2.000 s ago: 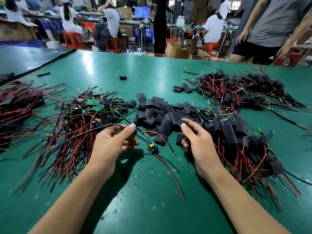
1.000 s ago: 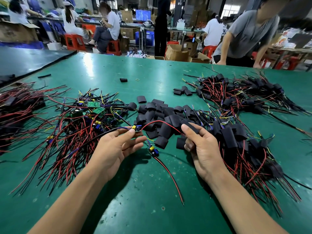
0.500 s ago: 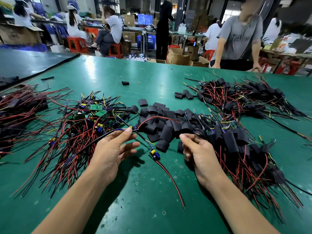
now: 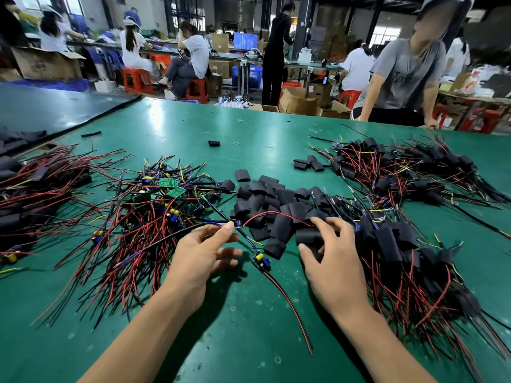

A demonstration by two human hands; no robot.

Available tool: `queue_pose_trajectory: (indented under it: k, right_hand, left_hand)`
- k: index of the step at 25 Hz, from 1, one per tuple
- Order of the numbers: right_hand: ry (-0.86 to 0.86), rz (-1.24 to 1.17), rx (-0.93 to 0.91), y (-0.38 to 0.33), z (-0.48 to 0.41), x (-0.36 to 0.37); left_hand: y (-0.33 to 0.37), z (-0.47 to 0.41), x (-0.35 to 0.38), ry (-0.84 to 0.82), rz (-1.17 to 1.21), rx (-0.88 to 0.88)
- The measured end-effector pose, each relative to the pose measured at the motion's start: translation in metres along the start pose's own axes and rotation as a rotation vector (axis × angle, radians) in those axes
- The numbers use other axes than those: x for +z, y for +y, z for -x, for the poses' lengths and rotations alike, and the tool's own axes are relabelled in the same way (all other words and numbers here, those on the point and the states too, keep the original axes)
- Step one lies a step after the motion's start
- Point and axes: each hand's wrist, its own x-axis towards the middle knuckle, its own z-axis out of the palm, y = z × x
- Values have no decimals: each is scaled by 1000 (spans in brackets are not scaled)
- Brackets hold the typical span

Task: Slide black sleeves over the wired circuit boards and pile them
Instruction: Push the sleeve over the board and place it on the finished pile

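Observation:
My left hand (image 4: 206, 255) pinches the wires of a small circuit board (image 4: 261, 261) between thumb and forefinger; the board, with a yellow and a blue part, hangs low over the green table (image 4: 243, 327) and trails red and black leads toward me. My right hand (image 4: 330, 255) grips a black sleeve (image 4: 307, 235) at the near edge of the loose sleeve heap (image 4: 272, 201). Bare wired boards lie tangled in a pile (image 4: 154, 208) to the left. Sleeved boards are piled (image 4: 401, 252) to the right of my right hand.
A second pile of sleeved boards (image 4: 409, 172) lies far right, and another wire bundle (image 4: 30, 194) at the left edge. A stray sleeve (image 4: 214, 143) sits mid-table. A person in a grey shirt (image 4: 406, 76) leans on the far table edge.
My right hand has closed its fingers round a sleeve from the heap. The left hand keeps its pinch on the wires. The person in grey has leaned onto the far edge.

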Motion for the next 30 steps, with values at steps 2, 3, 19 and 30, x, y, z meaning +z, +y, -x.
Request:
queue_pose_trajectory:
  k: [2, 3, 19, 30]
  right_hand:
    - [-115, 182, 64, 0, 0, 0]
    - [-148, 221, 54, 1, 0, 0]
    - [24, -342, 60, -3, -2, 0]
    - [-44, -864, 229, -6, -11, -1]
  left_hand:
    - [-1, 1, 0, -6, -12, 3]
    - [-1, 1, 1, -7, -16, 5]
    - [3, -5, -6, 44, 24, 44]
    - [4, -11, -13, 85, 44, 67]
